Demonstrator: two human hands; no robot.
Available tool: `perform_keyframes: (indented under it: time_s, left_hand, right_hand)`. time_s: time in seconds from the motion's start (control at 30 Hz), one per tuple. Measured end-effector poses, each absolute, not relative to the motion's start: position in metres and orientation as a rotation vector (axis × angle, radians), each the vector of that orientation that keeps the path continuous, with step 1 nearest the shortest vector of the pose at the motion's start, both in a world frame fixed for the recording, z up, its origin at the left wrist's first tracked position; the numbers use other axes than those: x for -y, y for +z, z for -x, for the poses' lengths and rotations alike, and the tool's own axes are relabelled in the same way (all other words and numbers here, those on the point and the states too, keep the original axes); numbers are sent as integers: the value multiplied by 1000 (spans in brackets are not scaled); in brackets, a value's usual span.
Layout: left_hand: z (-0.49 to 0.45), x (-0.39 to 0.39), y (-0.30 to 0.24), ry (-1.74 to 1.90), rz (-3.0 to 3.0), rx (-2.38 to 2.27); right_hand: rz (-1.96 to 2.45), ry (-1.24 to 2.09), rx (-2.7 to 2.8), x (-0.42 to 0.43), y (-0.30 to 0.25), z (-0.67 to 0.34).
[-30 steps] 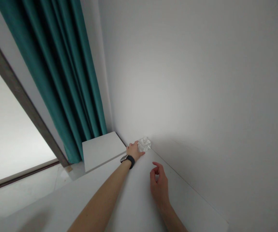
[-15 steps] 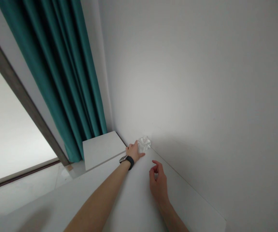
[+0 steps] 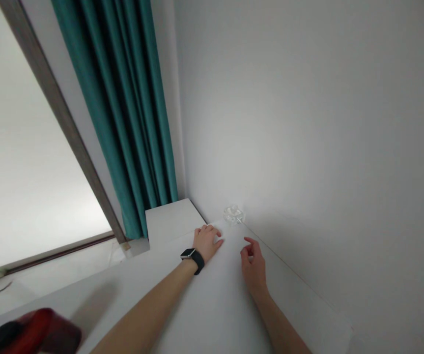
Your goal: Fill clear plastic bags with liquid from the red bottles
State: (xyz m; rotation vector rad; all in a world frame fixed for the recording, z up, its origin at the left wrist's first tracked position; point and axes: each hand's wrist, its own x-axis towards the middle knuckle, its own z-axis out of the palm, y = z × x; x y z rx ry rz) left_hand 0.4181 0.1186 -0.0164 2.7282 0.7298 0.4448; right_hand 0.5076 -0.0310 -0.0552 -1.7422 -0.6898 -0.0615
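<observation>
A crumpled piece of clear plastic (image 3: 234, 215) lies at the back of a white tabletop (image 3: 212, 300), close to the wall. My left hand (image 3: 206, 242), with a black watch (image 3: 194, 257) on its wrist, is on or just above the surface in front of the plastic. Its fingers are spread and hold nothing, apart from the plastic. To the right, my right hand (image 3: 254, 265) hovers over the tabletop with loosely curled fingers. A gap shows between its index finger and thumb, and I see nothing in it.
A plain wall (image 3: 300, 123) rises along the table's right side. Beyond the far edge stands a lower white panel or box (image 3: 173, 219) beside a green curtain (image 3: 123, 108). A blurred red and black object (image 3: 37, 332) is at the lower left.
My left hand has drawn back from the crumpled plastic, which it was touching or almost touching. The view has shifted left, bringing the red and black object into sight.
</observation>
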Motion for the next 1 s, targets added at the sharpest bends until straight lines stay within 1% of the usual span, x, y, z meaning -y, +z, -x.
perform_keyframes:
  time_s: [0.33, 0.6, 0.8, 1.0]
  left_hand:
    - [-329, -87, 4, 362, -2743, -689]
    - [-259, -77, 3, 456, -2662, -671]
    - [-223, -65, 18, 580, -2598, -646]
    - [-185, -51, 45, 694, -2555, -694]
  right_hand:
    - [1775, -137, 795, 38, -50, -502]
    - [1764, -216, 1058, 38, -47, -480]
    - [1730, -180, 1135, 31, -40, -442]
    - [1630, -83, 1213, 7, -18, -381]
